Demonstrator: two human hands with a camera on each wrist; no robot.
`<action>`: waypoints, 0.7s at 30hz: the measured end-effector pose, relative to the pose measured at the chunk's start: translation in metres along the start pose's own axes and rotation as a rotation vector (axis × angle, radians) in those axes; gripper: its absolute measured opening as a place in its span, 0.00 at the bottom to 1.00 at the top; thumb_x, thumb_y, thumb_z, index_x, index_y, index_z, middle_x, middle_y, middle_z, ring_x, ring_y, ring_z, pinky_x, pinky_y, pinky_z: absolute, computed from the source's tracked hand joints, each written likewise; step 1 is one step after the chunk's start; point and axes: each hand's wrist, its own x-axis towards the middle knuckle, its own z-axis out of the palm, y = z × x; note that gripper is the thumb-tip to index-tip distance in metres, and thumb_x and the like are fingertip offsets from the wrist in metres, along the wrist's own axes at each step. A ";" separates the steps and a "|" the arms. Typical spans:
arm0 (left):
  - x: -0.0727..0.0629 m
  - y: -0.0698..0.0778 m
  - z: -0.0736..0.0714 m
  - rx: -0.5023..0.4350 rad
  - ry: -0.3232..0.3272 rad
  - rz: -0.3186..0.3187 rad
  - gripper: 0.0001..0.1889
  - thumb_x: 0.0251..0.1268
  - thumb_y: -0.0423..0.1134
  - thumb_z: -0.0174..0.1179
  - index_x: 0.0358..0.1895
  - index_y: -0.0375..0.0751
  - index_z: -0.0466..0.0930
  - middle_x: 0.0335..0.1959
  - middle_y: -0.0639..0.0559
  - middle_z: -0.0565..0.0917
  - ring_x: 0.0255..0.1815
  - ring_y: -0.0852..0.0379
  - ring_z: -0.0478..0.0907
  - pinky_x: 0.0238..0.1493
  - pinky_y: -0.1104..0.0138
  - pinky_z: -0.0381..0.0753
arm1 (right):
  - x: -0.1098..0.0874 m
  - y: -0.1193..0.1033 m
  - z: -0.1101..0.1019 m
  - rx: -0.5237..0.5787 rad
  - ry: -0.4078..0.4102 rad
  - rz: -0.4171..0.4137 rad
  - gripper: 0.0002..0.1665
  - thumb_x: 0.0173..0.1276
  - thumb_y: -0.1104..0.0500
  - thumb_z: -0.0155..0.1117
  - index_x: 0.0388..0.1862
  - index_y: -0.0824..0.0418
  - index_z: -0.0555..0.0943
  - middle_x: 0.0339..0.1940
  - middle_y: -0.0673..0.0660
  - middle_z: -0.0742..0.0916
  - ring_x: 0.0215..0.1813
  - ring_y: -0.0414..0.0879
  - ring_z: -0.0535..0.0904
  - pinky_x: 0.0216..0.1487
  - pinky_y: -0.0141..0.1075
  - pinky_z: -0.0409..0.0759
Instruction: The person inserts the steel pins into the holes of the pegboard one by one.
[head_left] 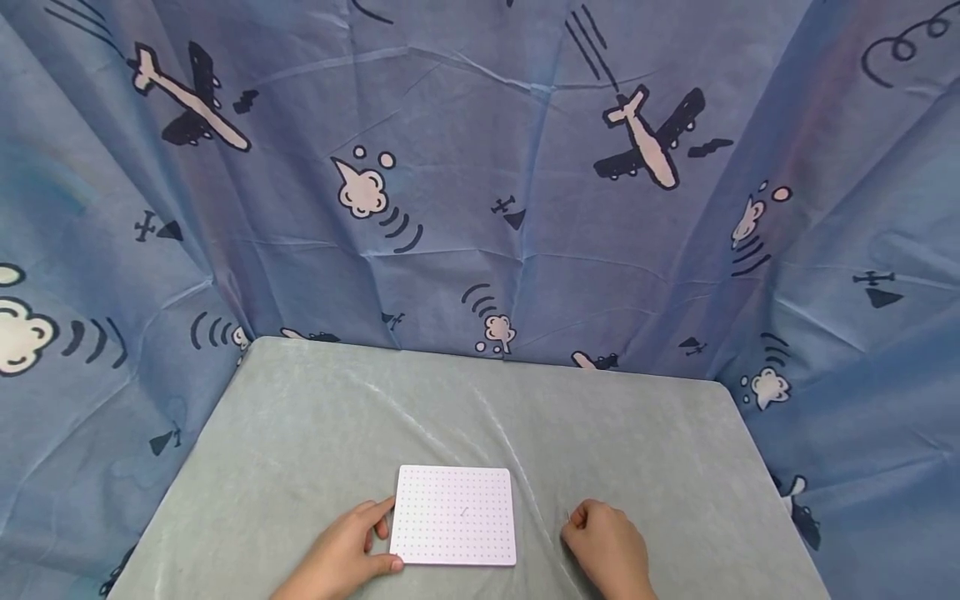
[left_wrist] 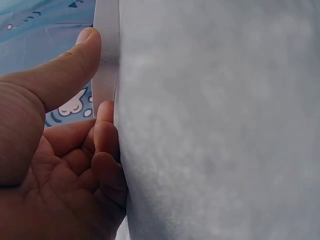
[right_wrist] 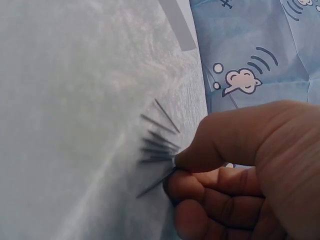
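Observation:
A white pegboard (head_left: 453, 517) with rows of small holes lies on the table. One thin pin (head_left: 464, 512) shows on it, right of its middle. My left hand (head_left: 351, 543) touches the board's left side, the index finger at the edge and the thumb by the near corner; its other fingers bend loosely. Right of the board, my right hand (head_left: 609, 546) is low over the cloth, thumb and index finger together. The right wrist view shows a thin dark metal pin (right_wrist: 154, 185) pinched at those fingertips. Several similar pins (right_wrist: 159, 142) lie close beside them.
A pale grey-green cloth covers the table (head_left: 315, 417). Blue curtains (head_left: 450, 275) printed with planes and clouds hang behind it and along both sides.

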 end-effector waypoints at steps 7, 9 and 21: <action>0.000 0.000 0.000 0.011 0.002 0.006 0.46 0.55 0.48 0.85 0.74 0.28 0.76 0.39 0.64 0.75 0.28 0.69 0.67 0.32 0.69 0.71 | -0.002 0.009 -0.005 0.036 0.009 0.033 0.08 0.59 0.59 0.71 0.23 0.53 0.80 0.18 0.46 0.79 0.21 0.44 0.72 0.24 0.41 0.72; 0.000 0.001 0.000 0.012 0.003 0.002 0.46 0.56 0.49 0.85 0.74 0.28 0.76 0.39 0.64 0.75 0.28 0.69 0.67 0.32 0.69 0.70 | -0.002 0.011 -0.007 0.044 0.019 0.042 0.07 0.59 0.59 0.71 0.25 0.54 0.81 0.19 0.46 0.80 0.21 0.44 0.73 0.24 0.41 0.72; 0.001 0.005 0.000 0.011 -0.004 -0.053 0.47 0.56 0.49 0.84 0.77 0.31 0.75 0.38 0.63 0.75 0.28 0.66 0.67 0.30 0.67 0.70 | -0.001 0.016 -0.015 0.086 0.019 0.034 0.05 0.63 0.61 0.69 0.27 0.54 0.83 0.21 0.45 0.81 0.23 0.43 0.74 0.27 0.40 0.72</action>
